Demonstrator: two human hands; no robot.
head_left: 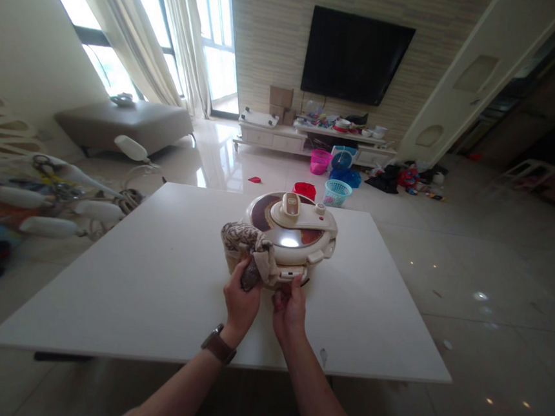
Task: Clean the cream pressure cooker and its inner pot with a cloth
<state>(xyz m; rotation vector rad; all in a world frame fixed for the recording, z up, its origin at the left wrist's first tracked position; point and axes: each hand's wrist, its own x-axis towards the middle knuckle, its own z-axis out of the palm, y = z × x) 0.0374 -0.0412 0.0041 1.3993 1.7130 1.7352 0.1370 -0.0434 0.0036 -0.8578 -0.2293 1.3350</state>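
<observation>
A cream and brown electric pressure cooker (299, 239) sits upright on the white table (168, 282), its lid on. My left hand (241, 299) is closed around a patterned brown and beige cloth (248, 241), which is draped against the cooker's near left side. Its lower end bunches up between my thumb and fingers. My right hand (290, 309) is closed at the cooker's near side, with the thumb on a small protruding cream part below the lid rim. The curled fingers reach under that part and are partly hidden.
A small unclear item (323, 356) lies near the table's front edge. Beyond the table are a pink basket (320, 162), a light-blue basket (337, 194) and a red container (304, 189). A grey bench (124, 126) stands by the windows, and a low cabinet (283, 142) under the television.
</observation>
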